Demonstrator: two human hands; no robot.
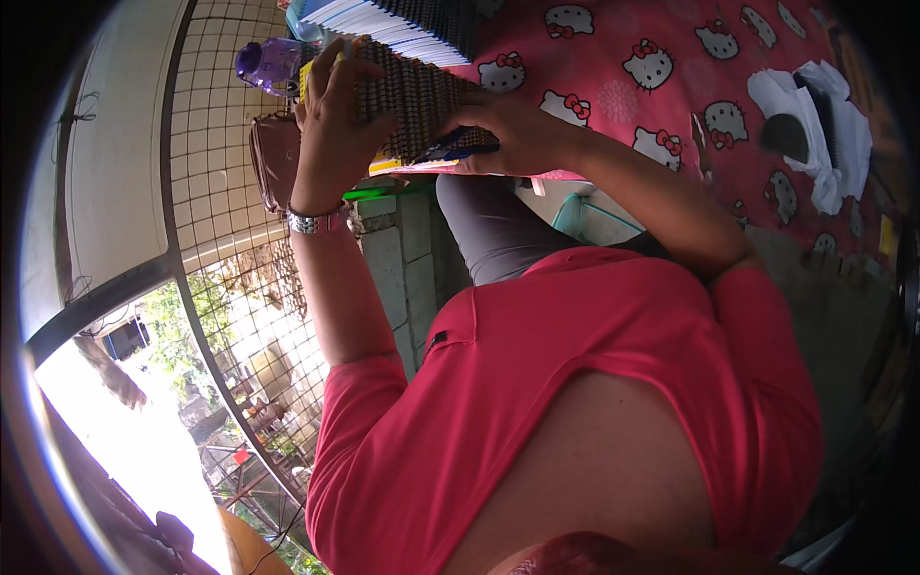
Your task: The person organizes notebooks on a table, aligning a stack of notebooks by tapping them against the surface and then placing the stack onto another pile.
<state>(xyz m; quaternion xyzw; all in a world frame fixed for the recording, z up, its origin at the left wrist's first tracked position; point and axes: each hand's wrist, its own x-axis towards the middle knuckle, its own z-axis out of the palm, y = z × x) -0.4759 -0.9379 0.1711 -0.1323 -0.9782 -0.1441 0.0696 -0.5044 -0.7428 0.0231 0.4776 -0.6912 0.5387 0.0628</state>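
Observation:
A stack of spiral notebooks (412, 107) lies at the near edge of the table, its dark coils turned up toward me. My left hand (340, 120), with a metal watch on the wrist, grips the stack's left end, fingers over the far side and thumb on the near side. At the right end, my right hand (522, 139) is closed around the lower corner; some of its fingers are hidden. Just beyond stands a second pile of coil-bound notebooks (388, 27) with white page edges showing.
A purple bottle (271, 65) and a brown leather-like pouch (275, 161) are at the left, beside a wire mesh grille (211, 144). The table has a red cloth (613, 120) with cartoon cats. Crumpled white wrapping (824, 125) lies far right. A teal-framed stool (599, 216) shows below the table.

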